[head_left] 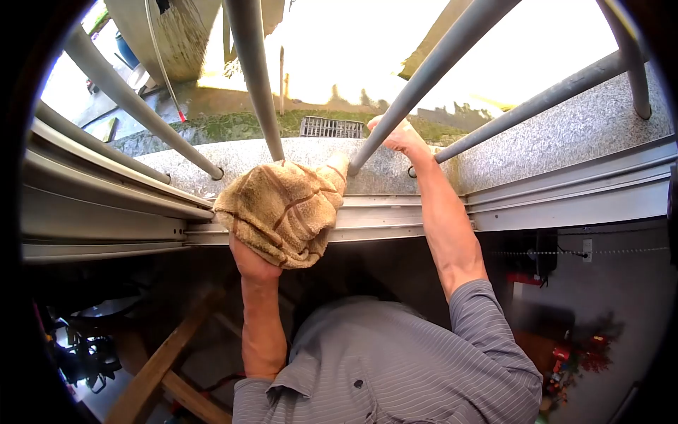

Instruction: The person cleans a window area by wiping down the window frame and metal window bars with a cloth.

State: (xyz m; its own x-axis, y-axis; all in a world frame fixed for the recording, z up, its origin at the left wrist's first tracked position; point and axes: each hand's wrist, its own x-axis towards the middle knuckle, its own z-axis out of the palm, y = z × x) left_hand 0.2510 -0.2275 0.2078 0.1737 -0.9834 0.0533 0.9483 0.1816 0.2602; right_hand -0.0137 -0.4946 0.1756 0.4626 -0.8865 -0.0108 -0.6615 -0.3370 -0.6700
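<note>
Head view: a tan cloth (282, 212) covers the left hand (248, 260), whose grip I can't tell; the right hand (407, 138) curls round a bar (436, 71), seemingly for support.

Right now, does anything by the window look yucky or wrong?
A little. Beyond the bars, green growth, maybe moss, covers part of the ground. The panel at the upper left has dark streaks, so it looks dirty. I can't see anything clearly broken or spilled.
</note>
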